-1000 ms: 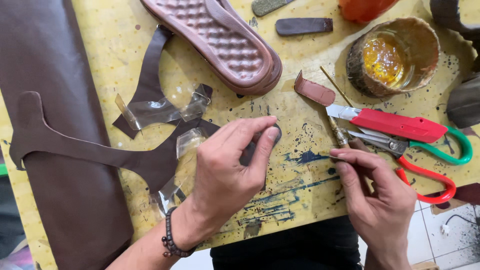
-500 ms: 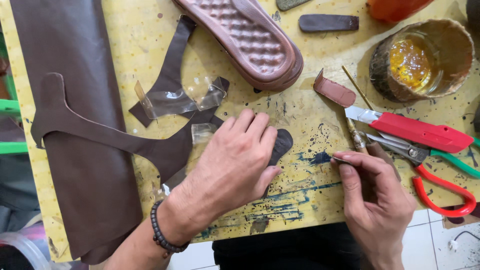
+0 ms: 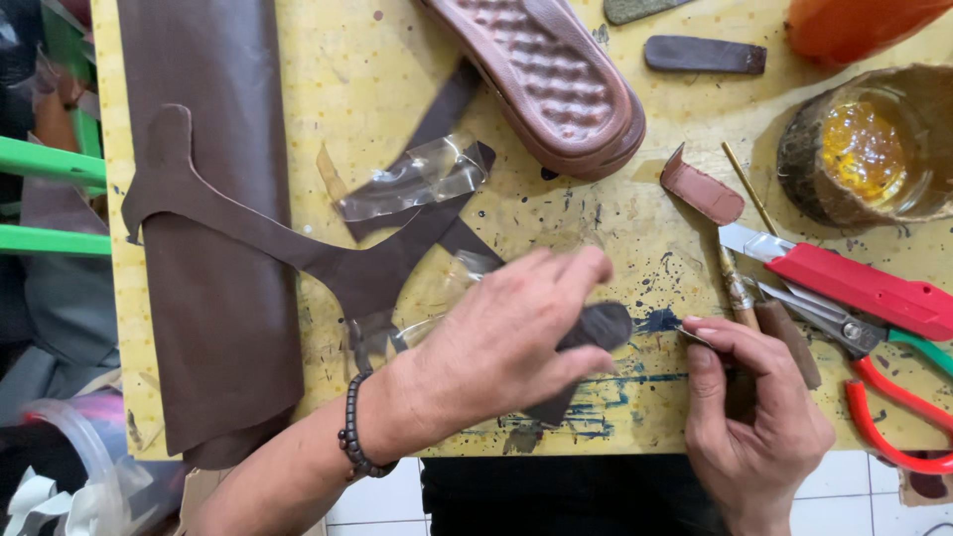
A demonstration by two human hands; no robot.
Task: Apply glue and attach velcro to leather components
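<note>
My left hand (image 3: 511, 333) presses flat on the end of a brown cut leather strap piece (image 3: 328, 263) that lies across the yellow worktable (image 3: 328, 89). A dark rounded tip of the strap (image 3: 601, 323) shows past my fingers. My right hand (image 3: 754, 417) grips a small thin tool, whose tip (image 3: 692, 335) points at the strap tip. The tool's body is hidden in my fist. Clear plastic film (image 3: 417, 179) lies on the strap near my left hand.
A brown shoe sole (image 3: 546, 79) lies at the top. A glue pot (image 3: 864, 149), a red utility knife (image 3: 844, 278), scissors with red and green handles (image 3: 884, 377) and a small leather scrap (image 3: 700, 189) crowd the right side. A large brown leather sheet (image 3: 208, 298) covers the left.
My left hand has slid right and forward over the strap end. My right hand has moved in slightly towards the strap tip. The camera view has shifted.
</note>
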